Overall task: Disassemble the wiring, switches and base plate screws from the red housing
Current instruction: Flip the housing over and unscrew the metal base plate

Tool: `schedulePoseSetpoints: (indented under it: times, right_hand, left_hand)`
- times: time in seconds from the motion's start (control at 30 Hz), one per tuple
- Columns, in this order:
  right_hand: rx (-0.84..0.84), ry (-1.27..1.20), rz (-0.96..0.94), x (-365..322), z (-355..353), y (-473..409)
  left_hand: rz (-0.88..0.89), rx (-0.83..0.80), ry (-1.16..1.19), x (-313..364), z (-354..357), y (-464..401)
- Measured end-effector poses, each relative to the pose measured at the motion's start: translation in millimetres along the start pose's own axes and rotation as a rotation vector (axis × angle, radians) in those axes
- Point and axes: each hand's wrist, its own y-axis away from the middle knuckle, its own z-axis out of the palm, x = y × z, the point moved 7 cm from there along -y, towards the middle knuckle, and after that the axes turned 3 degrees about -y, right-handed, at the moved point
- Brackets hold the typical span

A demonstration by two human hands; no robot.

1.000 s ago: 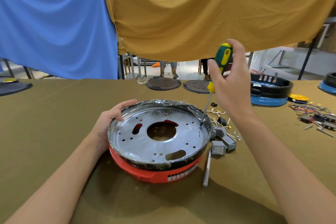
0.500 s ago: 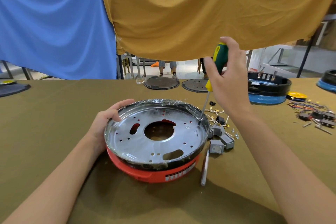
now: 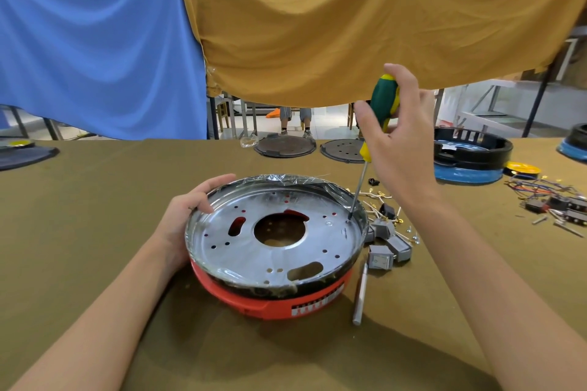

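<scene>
Fingers (image 3: pixel 365 114) of the right hand (image 3: pixel 400 149) curl round the screwdriver (image 3: pixel 382 101); its shaft slants down-left, tip on a screw at the base plate (image 3: pixel 254 251)'s right edge. Left hand (image 3: pixel 187 216) grips the plate's left rim atop the red housing (image 3: pixel 254 305), mid-tabletop (image 3: pixel 95 200).

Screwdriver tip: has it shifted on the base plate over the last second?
No. The screwdriver tip stays at the same spot near the base plate's right rim, held by the right hand.
</scene>
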Motion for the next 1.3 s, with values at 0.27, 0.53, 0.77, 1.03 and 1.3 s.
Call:
schedulePoseSetpoints:
  times: [0.27,0.53,0.77,1.03,1.3]
  right_hand:
    - [0.02,-0.039,0.049,10,-1,2]
    - [0.077,-0.063,0.039,12,-10,4]
    - [0.115,-0.15,0.133,26,-17,8]
    - [0.153,-0.151,0.117,28,-21,8]
    - [0.153,-0.254,0.143,30,-21,9]
  left_hand:
    - [-0.007,-0.011,0.013,1,1,2]
    - [-0.002,-0.023,0.0,-1,-1,3]
    - [0.063,0.011,-0.121,7,-6,0]
    - [0.415,0.105,-0.927,70,23,14]
    - [0.356,-0.611,-1.476,43,178,3]
